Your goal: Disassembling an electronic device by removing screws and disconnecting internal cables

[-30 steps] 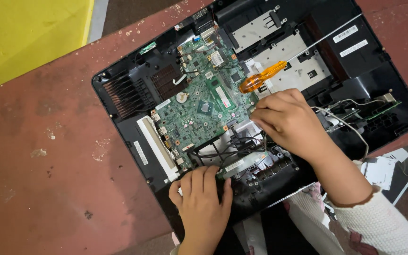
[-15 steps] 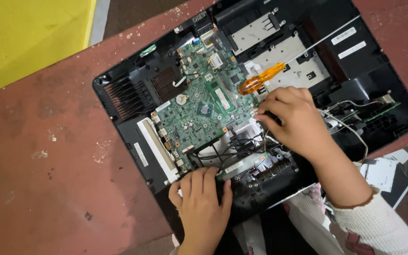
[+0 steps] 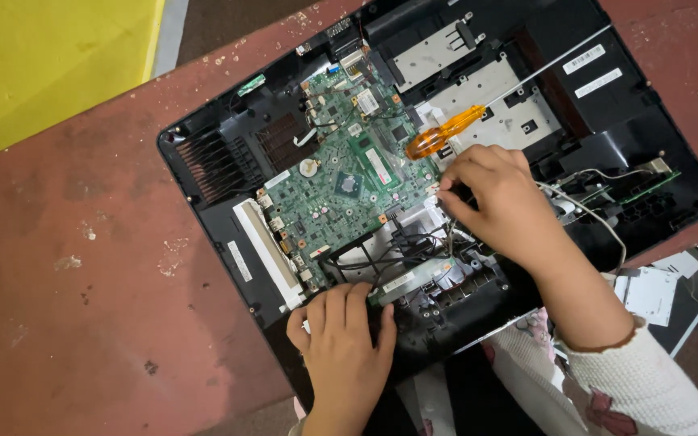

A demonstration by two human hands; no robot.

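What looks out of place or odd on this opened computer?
An orange-handled screwdriver lies loose on the metal plates inside the black case, just above the right hand. Loose wires trail beside the green circuit board.

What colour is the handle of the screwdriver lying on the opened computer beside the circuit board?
Translucent orange: the plastic screwdriver handle shows clearly in the head view.
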